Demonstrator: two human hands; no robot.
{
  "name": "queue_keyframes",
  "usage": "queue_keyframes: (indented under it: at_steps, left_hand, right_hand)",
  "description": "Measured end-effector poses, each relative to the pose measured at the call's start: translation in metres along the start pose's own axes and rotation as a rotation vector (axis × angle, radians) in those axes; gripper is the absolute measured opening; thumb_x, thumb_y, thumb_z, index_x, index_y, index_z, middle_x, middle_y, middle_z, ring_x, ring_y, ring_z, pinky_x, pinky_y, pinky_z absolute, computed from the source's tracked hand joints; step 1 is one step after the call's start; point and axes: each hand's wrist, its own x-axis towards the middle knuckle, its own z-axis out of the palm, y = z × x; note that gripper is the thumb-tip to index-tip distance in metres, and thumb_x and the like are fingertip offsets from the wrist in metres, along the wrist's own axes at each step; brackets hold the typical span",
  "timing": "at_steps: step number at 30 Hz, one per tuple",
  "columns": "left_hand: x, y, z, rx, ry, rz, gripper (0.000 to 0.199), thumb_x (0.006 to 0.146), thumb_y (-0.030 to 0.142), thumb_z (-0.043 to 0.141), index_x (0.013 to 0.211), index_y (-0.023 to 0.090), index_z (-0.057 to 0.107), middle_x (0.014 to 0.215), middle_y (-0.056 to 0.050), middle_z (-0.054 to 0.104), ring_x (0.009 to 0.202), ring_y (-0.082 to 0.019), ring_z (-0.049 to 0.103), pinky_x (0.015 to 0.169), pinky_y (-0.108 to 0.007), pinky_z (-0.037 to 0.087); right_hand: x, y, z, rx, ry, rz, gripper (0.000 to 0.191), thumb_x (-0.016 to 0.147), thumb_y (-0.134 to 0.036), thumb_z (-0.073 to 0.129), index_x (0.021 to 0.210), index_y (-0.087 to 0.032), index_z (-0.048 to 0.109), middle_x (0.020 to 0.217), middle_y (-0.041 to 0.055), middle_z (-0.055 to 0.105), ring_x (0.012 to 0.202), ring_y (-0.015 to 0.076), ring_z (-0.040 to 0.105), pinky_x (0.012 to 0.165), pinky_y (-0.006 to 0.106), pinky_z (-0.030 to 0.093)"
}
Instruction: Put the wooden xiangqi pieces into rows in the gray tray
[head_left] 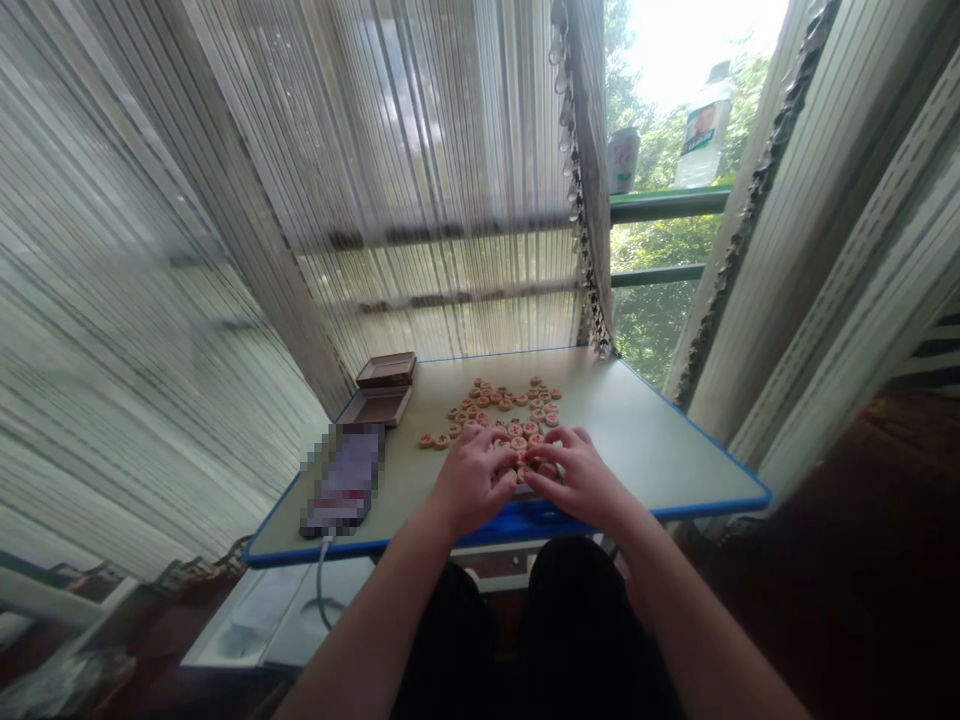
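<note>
Xiangqi pieces (517, 443), small round discs marked with red or dark characters, lay loosely grouped on the pale table (652, 440), the nearest of them beneath and between our hands, by the side closest to us. Our left hand (474, 475) and right hand (576, 467) were bent over that near group, fingers half curled, their tips almost meeting in the middle; we couldn't tell whether either one had closed on a piece, because the knuckles hid what was underneath. We judged the discs to be wood or something like it: light, hard, without give, and unlikely to break if dropped. Their faces looked smooth enough to slide on the tabletop, so a sideways push would probably shift several at once. The rim seemed the best place to take hold, thumb and forefinger on opposite sides; pressing flat on top would likely just skid a piece. Where discs crowded together, we thought neighbours could block the fingers, so those at the outside offered a cleaner grip.
</note>
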Motion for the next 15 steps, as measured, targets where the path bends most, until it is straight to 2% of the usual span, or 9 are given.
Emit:
queue_keyframes:
  at_steps: [9,15]
  left_hand:
    - [-0.001,-0.003,0.0,-0.001,0.027,-0.033,0.029,0.078,0.027,0.049,0.102,0.021,0.064,0.109,-0.005,0.055,0.103,-0.023,0.042,0.095,-0.039,0.036]
    - [0.004,-0.003,0.003,0.065,0.001,-0.081,0.031,0.082,0.038,0.046,0.103,0.023,0.064,0.114,-0.006,0.052,0.107,-0.025,0.04,0.094,-0.042,0.035]
  right_hand:
    - [0.001,0.003,0.001,0.009,0.034,0.01,0.029,0.077,-0.044,0.057,0.097,-0.025,0.067,0.096,0.0065,0.054,0.096,0.0229,0.046,0.088,0.038,0.039]
    - [0.011,0.006,0.005,-0.002,0.03,0.067,0.039,0.079,-0.052,0.051,0.106,-0.027,0.065,0.102,0.0077,0.052,0.101,0.0238,0.044,0.091,0.039,0.038]
